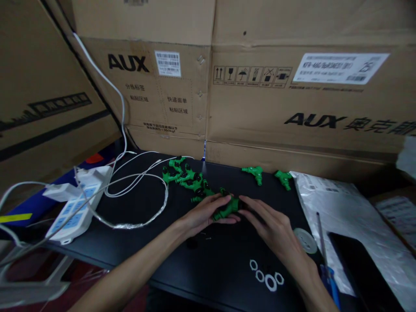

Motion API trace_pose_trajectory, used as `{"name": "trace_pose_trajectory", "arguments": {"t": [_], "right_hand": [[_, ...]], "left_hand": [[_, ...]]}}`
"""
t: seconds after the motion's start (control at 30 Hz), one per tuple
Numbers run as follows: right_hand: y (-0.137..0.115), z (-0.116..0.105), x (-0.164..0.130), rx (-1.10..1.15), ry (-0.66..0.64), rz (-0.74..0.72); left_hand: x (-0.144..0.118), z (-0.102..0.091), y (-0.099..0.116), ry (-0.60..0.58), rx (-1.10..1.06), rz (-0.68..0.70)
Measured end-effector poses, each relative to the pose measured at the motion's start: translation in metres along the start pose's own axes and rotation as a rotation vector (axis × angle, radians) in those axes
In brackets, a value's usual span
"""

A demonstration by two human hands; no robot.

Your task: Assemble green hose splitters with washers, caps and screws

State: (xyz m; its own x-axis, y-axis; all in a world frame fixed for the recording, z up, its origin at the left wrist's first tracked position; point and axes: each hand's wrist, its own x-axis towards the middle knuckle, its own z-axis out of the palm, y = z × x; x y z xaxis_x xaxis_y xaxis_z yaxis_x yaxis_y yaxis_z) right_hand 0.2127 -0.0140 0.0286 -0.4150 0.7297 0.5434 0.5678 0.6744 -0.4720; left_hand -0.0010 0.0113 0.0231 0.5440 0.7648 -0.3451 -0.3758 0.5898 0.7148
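both forearms bare, hands [240,216] ungloved, no sleeves showing.

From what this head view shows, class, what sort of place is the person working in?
Probably a makeshift assembly bench in a storeroom or small workshop. Large cardboard shipping boxes wall in a black table, a pile of green plastic fittings lies on it, and both hands hold one green fitting beside loose white rings.

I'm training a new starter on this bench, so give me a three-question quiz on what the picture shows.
1. True or false: both hands are on one green fitting.
2. How many white rings lie near the right hand?
3. The power strip lies on which side of the black table: A left, B right?

Key: 1 true; 2 four; 3 A.
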Motion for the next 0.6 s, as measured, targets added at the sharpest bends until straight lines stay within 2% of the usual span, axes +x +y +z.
{"name": "trace_pose_trajectory", "arguments": {"t": [0.23, 0.47, 0.6], "right_hand": [[0.0013, -0.0023, 0.0022, -0.008, -0.021, 0.127], [0.0041, 0.0008, 0.0007, 0.074, -0.102, 0.071], [0.0059, 0.0028, -0.0051, 0.074, -0.119, 0.033]], "left_hand": [[0.0012, -0.0028, -0.0047, -0.015, -0.002, -0.007], [-0.001, -0.0022, -0.0016, 0.052, 0.012, 0.02], [-0.0013, -0.0019, -0.0014, 0.069, 0.033, -0.01]]}}
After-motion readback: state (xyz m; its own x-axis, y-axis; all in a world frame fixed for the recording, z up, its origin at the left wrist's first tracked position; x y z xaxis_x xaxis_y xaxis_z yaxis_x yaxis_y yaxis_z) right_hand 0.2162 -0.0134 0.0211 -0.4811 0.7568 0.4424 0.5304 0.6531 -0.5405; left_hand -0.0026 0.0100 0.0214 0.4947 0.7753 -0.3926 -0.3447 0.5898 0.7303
